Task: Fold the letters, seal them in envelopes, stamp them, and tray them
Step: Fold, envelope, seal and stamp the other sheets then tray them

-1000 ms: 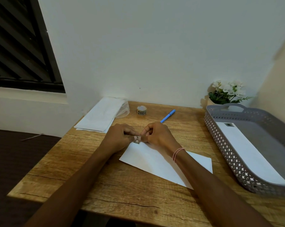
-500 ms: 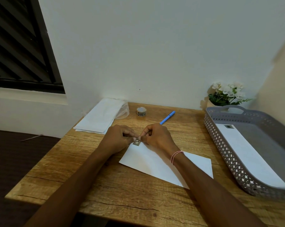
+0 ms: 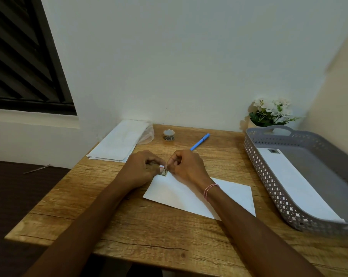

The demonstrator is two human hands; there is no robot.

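A white envelope (image 3: 181, 194) lies flat in the middle of the wooden table (image 3: 141, 232). A small stamp (image 3: 163, 173) sits at its far left corner. My left hand (image 3: 141, 168) and my right hand (image 3: 187, 164) meet over that corner, fingertips pinched on the stamp. A roll of stamps (image 3: 169, 135) stands at the back of the table. The grey perforated tray (image 3: 269, 182) on the right holds one stamped white envelope (image 3: 293, 182).
A stack of white papers and envelopes (image 3: 119, 142) lies at the back left, partly in clear plastic. A blue pen (image 3: 200, 141) rests behind my right hand. A pot of white flowers (image 3: 269, 112) stands in the back corner beside the tray.
Both hands have stayed together at the envelope's corner. The stamp has come down from just above the paper onto the corner.
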